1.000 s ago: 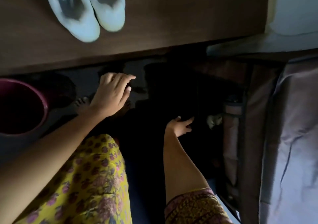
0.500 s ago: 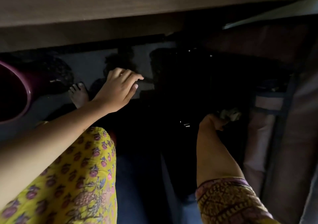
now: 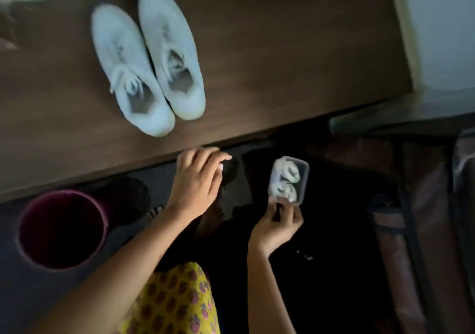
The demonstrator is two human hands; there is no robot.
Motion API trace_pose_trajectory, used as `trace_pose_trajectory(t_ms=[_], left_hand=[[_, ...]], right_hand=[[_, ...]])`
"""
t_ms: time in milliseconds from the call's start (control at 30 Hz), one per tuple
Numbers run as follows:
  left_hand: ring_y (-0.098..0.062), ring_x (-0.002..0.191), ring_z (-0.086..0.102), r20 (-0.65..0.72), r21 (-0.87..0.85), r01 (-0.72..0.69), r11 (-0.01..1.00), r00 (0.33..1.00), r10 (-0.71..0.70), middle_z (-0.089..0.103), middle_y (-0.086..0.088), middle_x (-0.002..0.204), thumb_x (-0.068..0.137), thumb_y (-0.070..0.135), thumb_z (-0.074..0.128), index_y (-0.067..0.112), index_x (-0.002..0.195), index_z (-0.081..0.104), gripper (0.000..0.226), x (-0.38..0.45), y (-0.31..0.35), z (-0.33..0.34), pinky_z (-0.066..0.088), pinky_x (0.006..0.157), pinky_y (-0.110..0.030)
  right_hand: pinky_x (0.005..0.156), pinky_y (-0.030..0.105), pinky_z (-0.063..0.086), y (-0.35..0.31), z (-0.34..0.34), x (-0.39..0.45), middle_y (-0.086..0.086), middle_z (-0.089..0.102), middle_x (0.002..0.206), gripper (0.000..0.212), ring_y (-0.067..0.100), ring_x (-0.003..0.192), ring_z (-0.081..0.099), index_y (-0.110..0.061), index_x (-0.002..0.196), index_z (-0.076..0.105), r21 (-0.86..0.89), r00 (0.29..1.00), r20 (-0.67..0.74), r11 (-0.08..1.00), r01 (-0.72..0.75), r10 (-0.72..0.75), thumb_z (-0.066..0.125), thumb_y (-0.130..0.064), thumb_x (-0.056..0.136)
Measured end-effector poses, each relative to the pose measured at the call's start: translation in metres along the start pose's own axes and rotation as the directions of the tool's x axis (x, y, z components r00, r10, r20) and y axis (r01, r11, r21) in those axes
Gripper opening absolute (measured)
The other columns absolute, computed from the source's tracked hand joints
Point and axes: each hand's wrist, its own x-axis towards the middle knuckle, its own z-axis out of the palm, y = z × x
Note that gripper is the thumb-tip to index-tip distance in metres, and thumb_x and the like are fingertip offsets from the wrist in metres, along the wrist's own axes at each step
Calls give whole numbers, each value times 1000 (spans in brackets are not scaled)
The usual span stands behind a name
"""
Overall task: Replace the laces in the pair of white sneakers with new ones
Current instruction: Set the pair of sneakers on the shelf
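The white sneakers (image 3: pixel 146 61) are standing side by side on the table (image 3: pixel 282 51) at 11 o'clock, old laces still in. The right hand (image 3: pixel 276 227) is pinching a small clear box (image 3: pixel 289 179) of coiled new laces – light, soft, best taken by the ends. The left hand (image 3: pixel 196 182) is hovering at center, fingers loosely curled and holding nothing. No writing is readable.

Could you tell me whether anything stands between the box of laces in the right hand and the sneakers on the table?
Nothing visible does. The right hand holds the box below the table edge, and the dark wood between that edge and the sneakers is bare. The left hand hovers off to the side, not in the path.
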Motion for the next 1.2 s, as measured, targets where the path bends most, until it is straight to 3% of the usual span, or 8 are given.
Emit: trace_pose_trajectory(t_ms=[100,233,367,567,733,900,1033,1200], left_hand=[[-28,97,51,-156,88,39,995,987,-24,63,-3,112,91,6,59,15,111,69,24,25,-19,-28,38,89,-37],[-27,113,46,-285,175,126,977,956,-72,60,-3,123,92,15,61,17,115,66,23,47,-45,-50,35,94,-41],[-33,125,42,-319,234,233,944,936,-152,52,-7,138,85,31,65,19,123,62,39,57,-79,-49,30,103,-47],[-38,131,41,-404,108,135,985,911,-81,47,-17,140,79,28,73,13,114,68,39,60,-113,-31,34,107,-53],[-31,139,35,-529,-219,142,965,814,-239,25,-17,148,70,30,85,7,130,55,71,51,-113,-20,40,110,-43],[-13,136,40,-509,-484,108,868,772,-380,41,-1,143,65,27,91,13,140,40,91,41,-115,-17,38,108,-22],[6,121,47,-454,-540,144,829,780,-431,48,15,134,64,31,90,29,134,40,86,35,-120,-20,36,93,-4],[-1,103,56,-272,-557,272,784,833,-482,58,21,120,59,34,90,38,129,46,83,22,-135,-41,40,78,-7]], right_hand=[[87,-1,36,-68,35,-8,26,53,116,15,25,110,55,-2,91,71,160,975,133,974,158,-180,75,5,79],[85,-7,27,-131,80,17,21,48,124,17,1,106,42,-6,101,71,221,929,154,928,299,-336,71,0,85],[88,3,34,-161,130,45,11,42,130,19,18,118,51,-13,105,70,255,923,177,922,292,-341,66,-3,90],[93,2,35,-159,158,63,0,40,137,32,6,121,43,-21,125,64,272,910,195,911,308,-366,64,-18,94],[103,38,43,-160,150,32,7,39,143,33,22,127,37,-30,126,65,279,817,-83,774,568,-570,62,-35,94],[100,19,43,-182,151,-7,-16,57,132,42,-3,124,50,-39,127,61,693,624,422,678,245,-657,63,-51,86],[92,19,49,-179,156,-16,-17,69,111,28,-1,107,61,-38,112,68,666,667,426,711,225,-611,70,-39,84],[85,22,43,-165,134,-39,-9,66,107,27,12,108,59,-29,103,69,580,670,394,736,349,-629,68,-47,83]])
